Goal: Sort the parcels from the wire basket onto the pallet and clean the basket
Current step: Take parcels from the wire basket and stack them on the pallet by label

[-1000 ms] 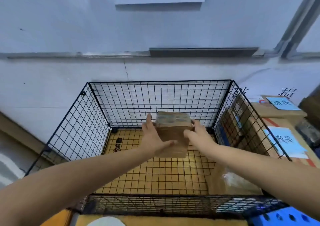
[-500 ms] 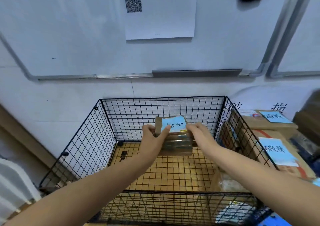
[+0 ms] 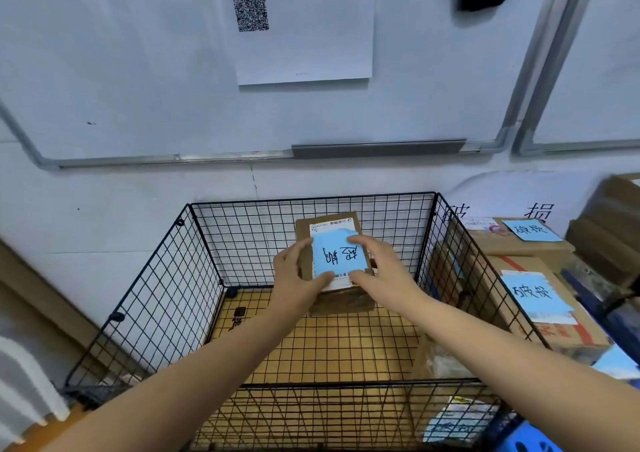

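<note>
Both forearms enter from the lower corners of the frame and converge on the centre, bare and nearly straight. The left hand (image 3: pixel 298 275) grips the left side of the parcel (image 3: pixel 346 301): its fingers wrap the left edge and its thumb lies across the top face near the lower edge. The right hand (image 3: pixel 377 268) clamps the opposite side, with the fingers laid over the upper right of the top face and the thumb pressed at the lower right corner. The parcel, a brown cardboard box, sits between the two hands at the centre of the frame. It is in front of the back wall of the basket (image 3: pixel 311 198), with its top face tilted toward the camera. A blue note (image 3: pixel 337 255) with handwritten characters covers most of a white label (image 3: pixel 330 224) on that face. The hands cover the note's side edges, and the label's print is too small to read. Whether the underside of the parcel touches the basket floor cannot be determined. In the basket's lower right corner a clear-wrapped item (image 3: pixel 446 361) is blurred behind the mesh and the right forearm. At the right of the frame, outside the basket, stacked boxes (image 3: pixel 571 292) carry similar blue notes and are cut off by the frame edge. Above, a whiteboard (image 3: pixel 138 70) holds a paper sheet (image 3: pixel 304 46) with a QR code.
</note>
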